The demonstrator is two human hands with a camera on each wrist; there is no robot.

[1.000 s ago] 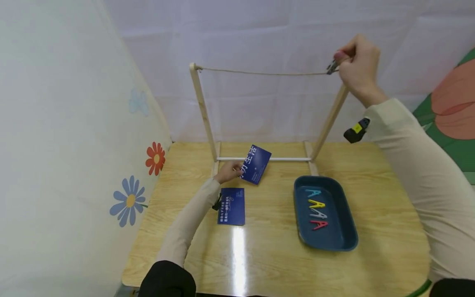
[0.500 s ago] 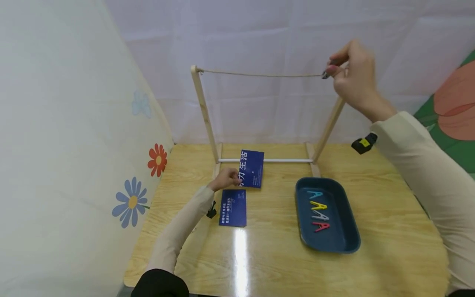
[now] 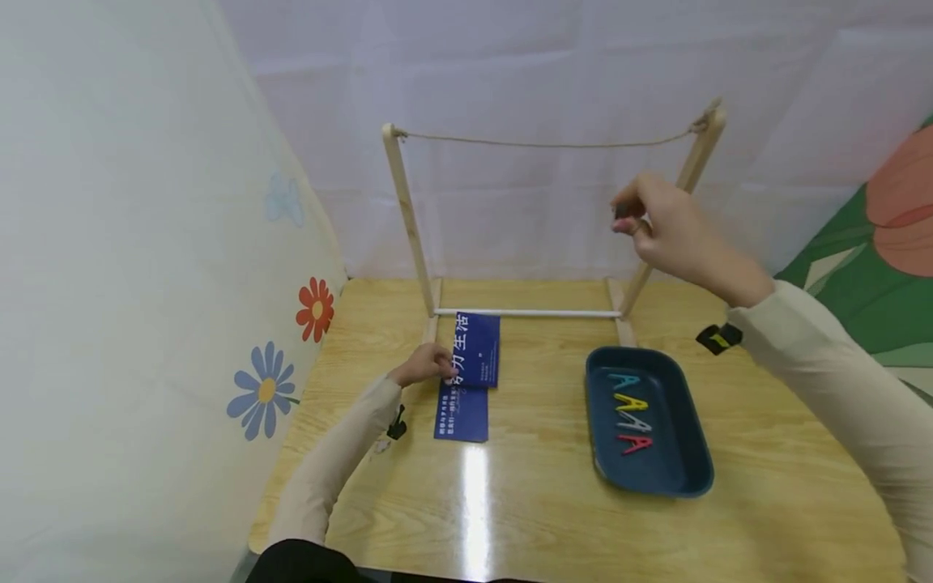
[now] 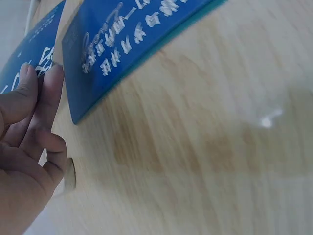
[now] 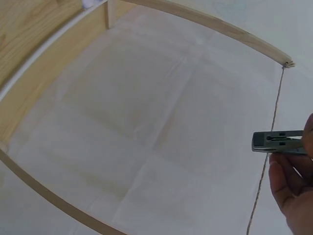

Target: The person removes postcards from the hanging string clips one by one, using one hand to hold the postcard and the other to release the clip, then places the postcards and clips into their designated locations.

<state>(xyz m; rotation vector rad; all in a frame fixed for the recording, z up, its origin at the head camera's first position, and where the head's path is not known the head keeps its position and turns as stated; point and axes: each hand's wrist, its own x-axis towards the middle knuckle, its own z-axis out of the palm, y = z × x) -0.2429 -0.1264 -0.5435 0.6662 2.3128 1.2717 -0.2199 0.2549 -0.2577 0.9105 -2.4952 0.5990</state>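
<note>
My left hand pinches a dark blue card with white writing by its left edge. In the left wrist view, thumb and index finger grip this card at its border. It overlaps more blue cards on the table, which look like a small stack. My right hand is raised below the string and pinches a grey clothespin between thumb and fingers. In the right wrist view the clothespin's tip overlaps the string, while in the head view the hand is lower than it.
A wooden frame with a white crossbar stands at the table's back. A dark blue tray at the right holds several clothespins, including a yellow clothespin and a red clothespin. A white cloth hangs behind.
My right hand has come down and away from the string's right end with the clothespin. My left hand has brought the card down and towards me, over the cards on the table.
</note>
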